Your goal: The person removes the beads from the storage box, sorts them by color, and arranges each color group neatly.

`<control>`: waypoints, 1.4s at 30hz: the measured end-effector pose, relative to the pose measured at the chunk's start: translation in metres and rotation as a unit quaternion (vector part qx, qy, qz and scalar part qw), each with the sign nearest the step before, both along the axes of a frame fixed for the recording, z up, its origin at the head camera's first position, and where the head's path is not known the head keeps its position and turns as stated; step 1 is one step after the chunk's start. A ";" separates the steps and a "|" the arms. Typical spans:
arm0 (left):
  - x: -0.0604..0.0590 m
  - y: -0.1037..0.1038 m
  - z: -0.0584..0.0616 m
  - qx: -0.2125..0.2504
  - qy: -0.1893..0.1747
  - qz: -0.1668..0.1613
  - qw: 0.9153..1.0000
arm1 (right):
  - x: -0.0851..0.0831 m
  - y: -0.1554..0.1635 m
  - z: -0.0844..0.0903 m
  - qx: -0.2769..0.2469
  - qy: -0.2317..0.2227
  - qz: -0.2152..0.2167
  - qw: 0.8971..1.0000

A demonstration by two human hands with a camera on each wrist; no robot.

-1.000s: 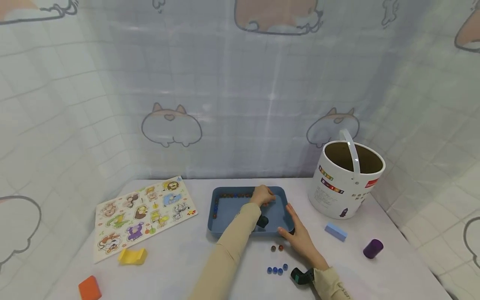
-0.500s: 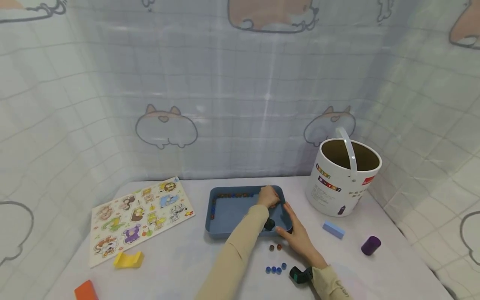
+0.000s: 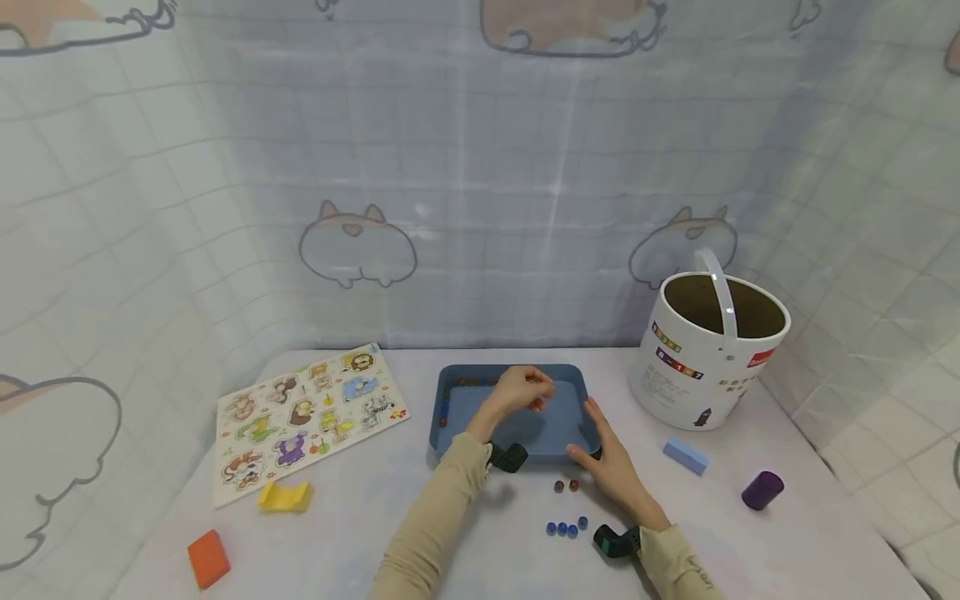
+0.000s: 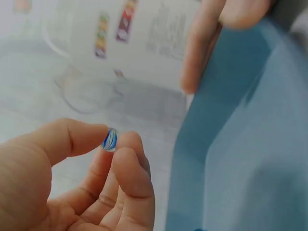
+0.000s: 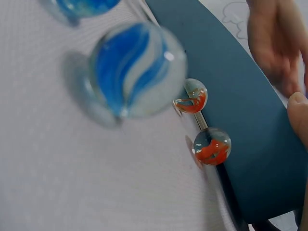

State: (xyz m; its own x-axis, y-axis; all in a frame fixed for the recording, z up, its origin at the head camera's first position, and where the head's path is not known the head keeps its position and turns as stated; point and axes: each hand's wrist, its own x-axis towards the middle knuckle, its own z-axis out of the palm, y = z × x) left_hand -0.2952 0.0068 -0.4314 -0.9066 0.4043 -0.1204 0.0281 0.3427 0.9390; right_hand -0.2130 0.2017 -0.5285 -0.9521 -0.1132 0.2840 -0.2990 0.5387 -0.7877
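Pinching a blue-swirl marble (image 4: pixel 110 139) between thumb and fingertips, my left hand (image 3: pixel 520 389) hangs over the far half of the blue tray (image 3: pixel 450 437), mid-table. I'd keep the pinch light and the marble low over the tray floor, since round glass will roll at any tilt. Marbles in the tray (image 3: pixel 472 382) line its far wall and left wall, so I'd work along that run and not bump it.

My right hand (image 3: pixel 611 462) lies with fingers straight, holding nothing, fingertips touching the tray's near-right corner; I judge it's steadying the tray. Two red marbles (image 3: pixel 566 486) sit just beside the tray's near edge, blue marbles (image 3: pixel 566 528) nearer the table's front edge.
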 end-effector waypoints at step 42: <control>0.023 -0.040 0.009 -0.014 0.009 -0.010 1.000 | 0.000 0.002 0.001 0.012 -0.009 -0.001 1.000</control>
State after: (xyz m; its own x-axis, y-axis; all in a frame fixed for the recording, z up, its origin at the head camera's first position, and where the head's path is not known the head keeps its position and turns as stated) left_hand -0.2723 -0.0334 -0.4227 -0.9007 0.4188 -0.1154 0.0520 0.3676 0.9285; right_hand -0.2128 0.2038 -0.5273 -0.9574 -0.1182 0.2635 -0.2835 0.5587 -0.7794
